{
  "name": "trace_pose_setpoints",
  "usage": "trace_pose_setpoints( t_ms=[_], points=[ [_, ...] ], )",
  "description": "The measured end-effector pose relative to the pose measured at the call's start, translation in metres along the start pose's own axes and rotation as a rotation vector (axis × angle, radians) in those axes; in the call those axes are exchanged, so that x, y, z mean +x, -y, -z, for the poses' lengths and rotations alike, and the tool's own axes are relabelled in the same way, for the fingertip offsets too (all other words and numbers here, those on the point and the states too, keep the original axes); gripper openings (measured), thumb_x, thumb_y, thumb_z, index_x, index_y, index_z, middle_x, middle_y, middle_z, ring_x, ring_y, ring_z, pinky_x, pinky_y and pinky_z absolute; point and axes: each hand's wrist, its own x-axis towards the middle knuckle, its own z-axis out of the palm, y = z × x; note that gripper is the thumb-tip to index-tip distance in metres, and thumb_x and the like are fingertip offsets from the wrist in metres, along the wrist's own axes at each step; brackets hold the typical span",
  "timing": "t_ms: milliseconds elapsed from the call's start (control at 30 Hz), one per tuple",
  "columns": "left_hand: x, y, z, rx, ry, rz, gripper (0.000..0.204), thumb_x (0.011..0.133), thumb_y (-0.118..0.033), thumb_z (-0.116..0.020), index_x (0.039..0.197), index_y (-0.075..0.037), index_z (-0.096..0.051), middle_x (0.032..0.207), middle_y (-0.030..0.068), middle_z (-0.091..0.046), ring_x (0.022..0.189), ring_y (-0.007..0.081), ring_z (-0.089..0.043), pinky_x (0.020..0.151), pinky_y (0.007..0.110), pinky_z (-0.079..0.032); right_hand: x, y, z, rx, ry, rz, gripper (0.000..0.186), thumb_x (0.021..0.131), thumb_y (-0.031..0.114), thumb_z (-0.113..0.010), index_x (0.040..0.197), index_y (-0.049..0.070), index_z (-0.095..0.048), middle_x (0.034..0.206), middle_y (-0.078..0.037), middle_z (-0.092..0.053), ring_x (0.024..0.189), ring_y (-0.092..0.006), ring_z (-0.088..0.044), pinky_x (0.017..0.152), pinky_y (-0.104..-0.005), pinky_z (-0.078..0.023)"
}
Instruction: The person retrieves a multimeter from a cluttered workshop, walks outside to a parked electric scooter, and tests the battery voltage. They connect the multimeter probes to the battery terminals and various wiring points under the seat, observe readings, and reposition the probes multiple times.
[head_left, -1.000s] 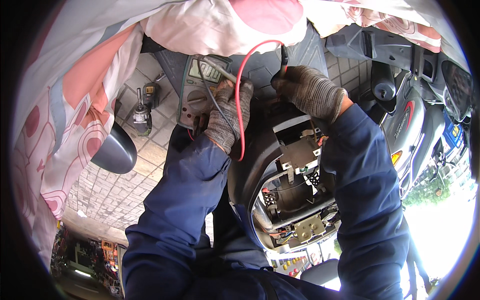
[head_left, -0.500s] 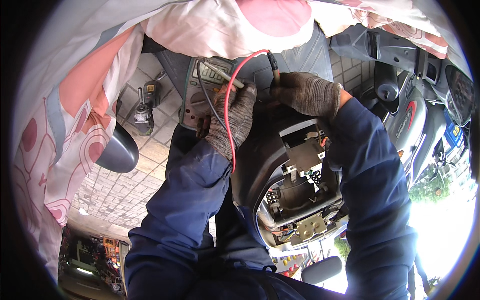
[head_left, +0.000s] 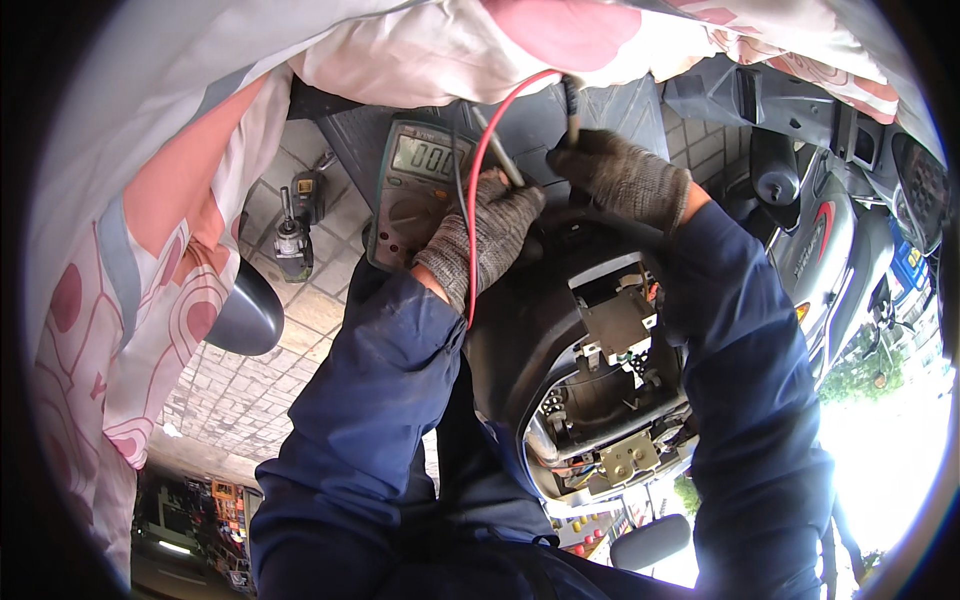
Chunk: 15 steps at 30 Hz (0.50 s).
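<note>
My left hand [head_left: 482, 238], in a grey knit glove, is closed on a slim test probe [head_left: 497, 160] with a red lead [head_left: 473, 215] running down over my wrist. Just left of it lies a grey-green multimeter [head_left: 412, 190] with its display lit. My right hand [head_left: 622, 180], gloved too, grips a black probe [head_left: 572, 105] that points up. Both hands hover over the dark top of an opened scooter headlight housing [head_left: 600, 400], where brackets and wiring show.
A pink and white cloth [head_left: 150, 210] hangs over the top and left. On the tiled floor lies a power tool [head_left: 293, 237]. A round mirror [head_left: 243, 318] sits at the left, and another scooter [head_left: 835, 250] stands at the right.
My left hand has slid a little to the right beside the meter, whose display now shows fully. The right hand keeps its place with the black probe more upright.
</note>
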Motion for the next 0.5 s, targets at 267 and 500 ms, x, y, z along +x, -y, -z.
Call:
trace_pose_setpoints(
  t_ms=[267, 500],
  points=[
    [0.029, -0.01, -0.005, -0.114, 0.288, 0.084, 0.02, 0.086, -0.019, -0.063, 0.09, 0.0, -0.062, 0.069, 0.0062, -0.058, 0.053, 0.0145, -0.056, 0.047, 0.029, -0.044, -0.002, 0.041, 0.036, 0.618, -0.123, -0.791, 0.035, 0.091, 0.031, -0.059, 0.094, -0.003, -0.063, 0.075, -0.004, -0.061, 0.062, -0.0096, -0.06, 0.053, -0.0242, -0.046],
    [0.059, -0.017, -0.014, -0.11, 0.462, 0.429, 0.03, 0.085, -0.029, -0.064, 0.094, -0.001, -0.062, 0.069, 0.008, -0.057, 0.055, 0.0172, -0.054, 0.051, 0.032, -0.046, -0.002, 0.04, 0.037, 0.689, -0.159, -0.782, 0.036, 0.092, 0.033, -0.06, 0.096, -0.003, -0.062, 0.072, -0.003, -0.061, 0.059, -0.008, -0.059, 0.05, -0.0219, -0.046]
  ],
)
